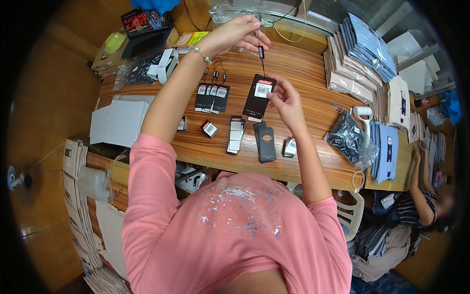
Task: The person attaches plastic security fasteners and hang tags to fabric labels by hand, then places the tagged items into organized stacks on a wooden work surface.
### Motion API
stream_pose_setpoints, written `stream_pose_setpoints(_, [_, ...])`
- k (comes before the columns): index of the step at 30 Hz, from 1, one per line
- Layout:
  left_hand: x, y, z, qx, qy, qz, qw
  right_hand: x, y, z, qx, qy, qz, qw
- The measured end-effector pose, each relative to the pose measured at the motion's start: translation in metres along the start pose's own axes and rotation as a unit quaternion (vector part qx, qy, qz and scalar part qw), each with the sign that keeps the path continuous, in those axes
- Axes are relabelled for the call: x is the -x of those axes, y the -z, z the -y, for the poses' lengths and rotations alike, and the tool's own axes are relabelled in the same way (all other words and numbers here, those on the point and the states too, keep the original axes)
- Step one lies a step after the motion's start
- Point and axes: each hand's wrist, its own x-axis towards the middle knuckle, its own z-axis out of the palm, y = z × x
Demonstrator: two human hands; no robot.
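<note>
Wooden tabletop (303, 73): we cannot make out where the thin black cord (262, 61) passes through the black hang tag (259, 97). Our left hand (240, 33) is raised, pinching the cord's top; the tag hangs below it, its right edge pinched by our right hand (286, 100). At far right, a clear bag (350, 139) holds dark items, too small to identify.
</note>
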Motion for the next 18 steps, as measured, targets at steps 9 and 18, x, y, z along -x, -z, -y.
stream_pose_setpoints(9, [-0.029, 0.048, 0.038, -0.045, 0.023, -0.069, 0.996, -0.078, -0.008, -0.067, -0.051, -0.024, 0.013, 0.998])
stream_pose_setpoints(18, [-0.040, 0.089, 0.202, -0.043, 0.222, -0.082, 0.971, -0.097, -0.049, -0.188, 0.036, -0.235, 0.034, 0.971])
